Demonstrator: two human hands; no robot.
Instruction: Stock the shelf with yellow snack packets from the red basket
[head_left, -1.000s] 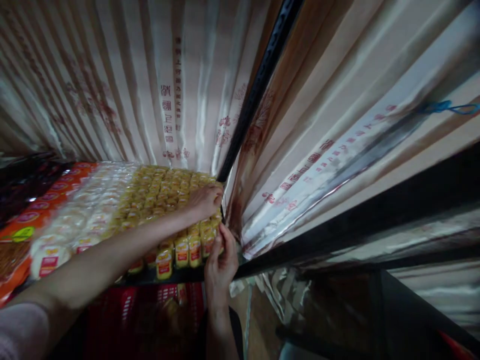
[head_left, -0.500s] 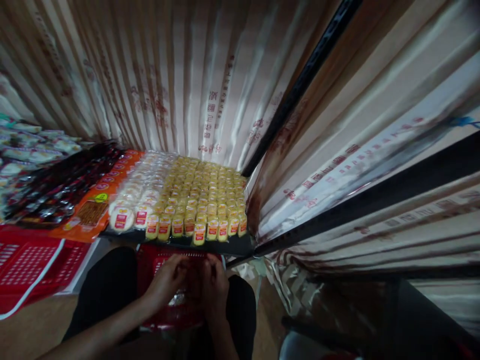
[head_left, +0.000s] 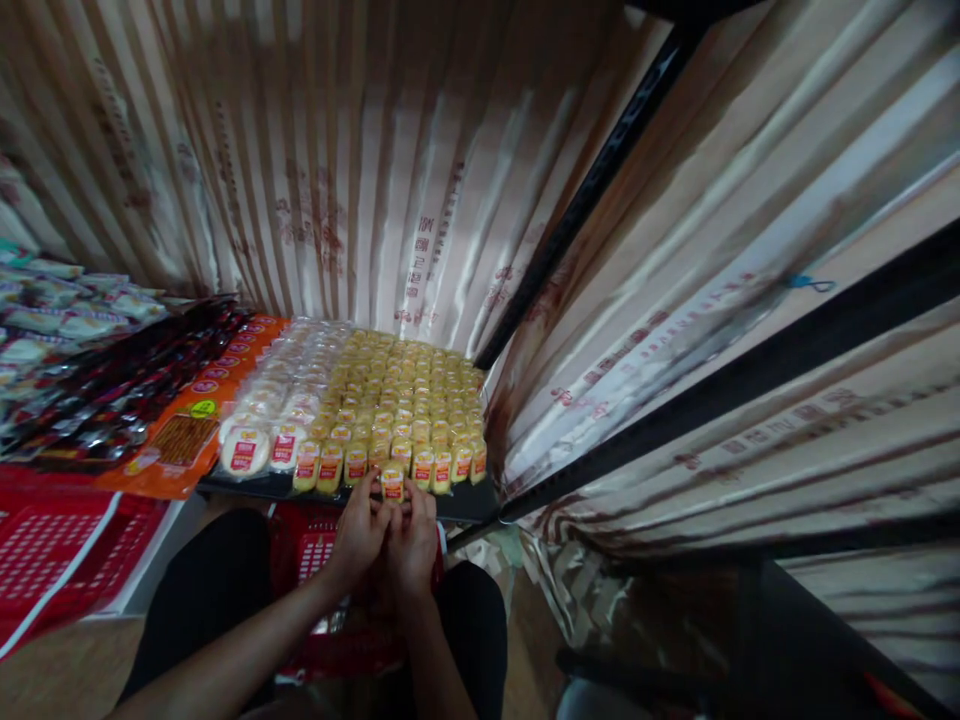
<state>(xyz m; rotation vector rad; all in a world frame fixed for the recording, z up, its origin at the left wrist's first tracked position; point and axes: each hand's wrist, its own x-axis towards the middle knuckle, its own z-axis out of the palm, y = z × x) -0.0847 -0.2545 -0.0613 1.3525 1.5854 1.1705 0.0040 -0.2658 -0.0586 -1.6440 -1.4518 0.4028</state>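
A small yellow wrapped cake point(head_left: 392, 484) with a red and white label stands at the front edge of the black shelf point(head_left: 259, 484). My left hand point(head_left: 360, 528) has its fingers closed on the left side of this cake. On its right side, the fingers of my right hand point(head_left: 414, 530) are closed too. Behind it, similar yellow wrapped cakes point(head_left: 405, 400) stand in tight rows. Below my hands, a red plastic basket point(head_left: 319, 550) sits between my knees, its contents mostly hidden by my arms.
Left of the cakes lie round white packaged cakes point(head_left: 244, 450), orange snack packs point(head_left: 176, 445), dark glossy packs point(head_left: 112, 400) and pale packs point(head_left: 75, 320). Another red basket point(head_left: 60, 550) stands at the left. Pleated printed curtains point(head_left: 360, 200) and black metal bars point(head_left: 652, 430) bound the shelf.
Both hands have risen from over the basket to the shelf's front edge and taken hold of the foremost yellow cake. The view has shifted slightly.
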